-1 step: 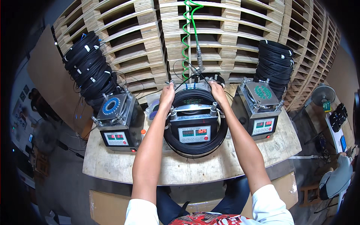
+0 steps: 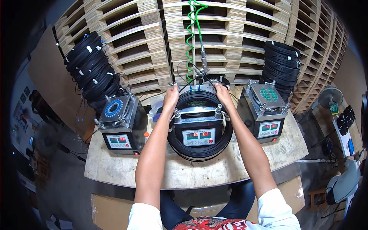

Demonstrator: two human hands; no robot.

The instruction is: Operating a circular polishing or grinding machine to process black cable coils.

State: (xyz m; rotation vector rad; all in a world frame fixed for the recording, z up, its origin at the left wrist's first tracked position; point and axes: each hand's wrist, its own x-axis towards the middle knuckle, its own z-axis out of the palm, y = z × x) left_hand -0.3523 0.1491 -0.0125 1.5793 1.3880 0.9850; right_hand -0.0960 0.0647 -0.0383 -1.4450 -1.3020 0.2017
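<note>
A box-shaped polishing machine point(image 2: 197, 124) with a lit panel stands mid-table. A thick coil of black cable point(image 2: 199, 154) hangs around it, its lower loops in front of the panel's lower edge. At the machine's far left corner my left hand point(image 2: 171, 96) is closed on a metal corner clamp. My right hand point(image 2: 222, 93) is likewise closed on the clamp at the far right corner. Fingers of both hands are partly hidden. Two near corner clamps, the left point(image 2: 177, 115) and the right point(image 2: 218, 111), stand untouched between my forearms.
Similar machines stand left point(image 2: 120, 126) and right point(image 2: 265, 111), with tall stacks of black cable coils point(image 2: 92, 73) point(image 2: 281, 63) behind them. An orange-capped bottle point(image 2: 146, 135) is beside my left forearm. Wooden pallets point(image 2: 138, 38) rise behind; a green coiled hose point(image 2: 189, 42) hangs there. A person point(image 2: 347, 178) sits far right.
The red digits on the machines' panels have changed. Both my hands and the cable coil stay in place.
</note>
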